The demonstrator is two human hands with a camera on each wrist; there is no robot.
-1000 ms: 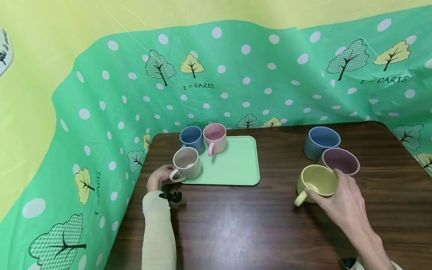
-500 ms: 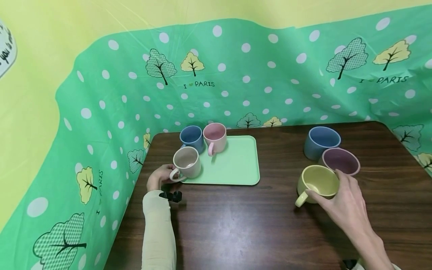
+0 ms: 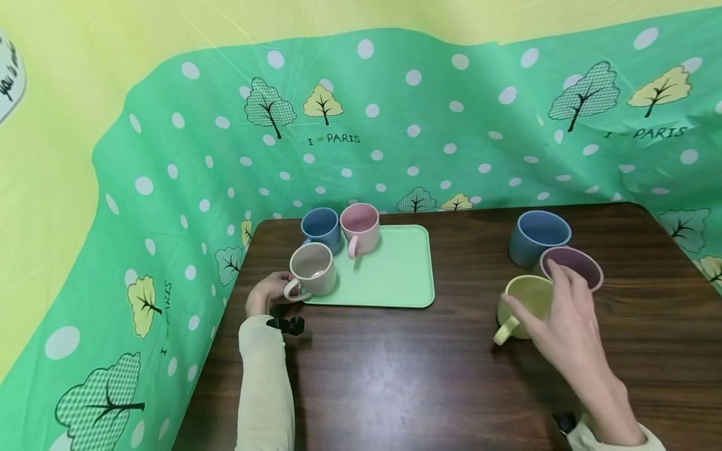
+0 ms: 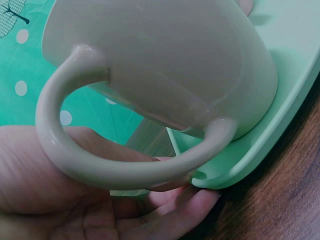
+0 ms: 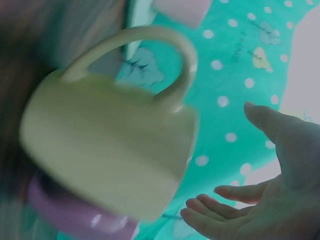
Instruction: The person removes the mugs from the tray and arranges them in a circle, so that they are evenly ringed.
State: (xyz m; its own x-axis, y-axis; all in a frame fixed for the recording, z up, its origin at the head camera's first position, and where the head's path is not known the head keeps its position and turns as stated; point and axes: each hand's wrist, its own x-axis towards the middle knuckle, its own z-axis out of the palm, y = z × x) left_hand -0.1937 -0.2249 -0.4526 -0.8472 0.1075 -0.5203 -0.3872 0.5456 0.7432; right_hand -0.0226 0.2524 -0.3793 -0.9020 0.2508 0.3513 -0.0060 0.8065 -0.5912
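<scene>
Head view: the left hand (image 3: 265, 293) grips the beige ceramic mug (image 3: 313, 269) by its handle at the green plastic tray's (image 3: 395, 275) corner. The right hand (image 3: 566, 316), fingers spread, hovers over the yellow ceramic mug (image 3: 521, 304) on the dark wooden table (image 3: 423, 376), seemingly reaching; closing around it looks next.
</scene>
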